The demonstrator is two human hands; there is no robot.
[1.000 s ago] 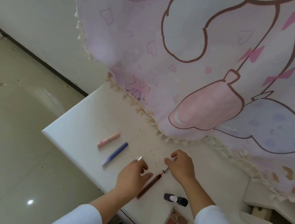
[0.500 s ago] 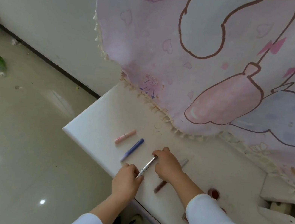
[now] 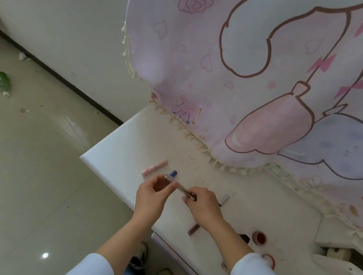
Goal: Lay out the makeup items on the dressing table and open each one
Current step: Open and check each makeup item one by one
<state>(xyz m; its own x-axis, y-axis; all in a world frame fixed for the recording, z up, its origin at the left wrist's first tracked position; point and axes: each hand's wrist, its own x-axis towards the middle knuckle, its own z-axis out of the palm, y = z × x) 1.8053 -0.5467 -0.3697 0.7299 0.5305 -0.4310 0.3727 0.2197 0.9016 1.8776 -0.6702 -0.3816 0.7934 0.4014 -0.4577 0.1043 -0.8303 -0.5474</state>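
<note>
- Head view: I see my left hand curled round one end of a slim tube, and my right hand pinching the other end, over the worktop.
- A pink tube and a blue pen lie just beyond the left hand.
- A red pot sits by my right forearm.

pink tube far left | blue tube right beside it | red pot near right | cloth pale pink, roses and hearts | table white

Bare desk is showing along the left edge; a fringed cloth is overhanging the back edge, blocking reach there.
</note>
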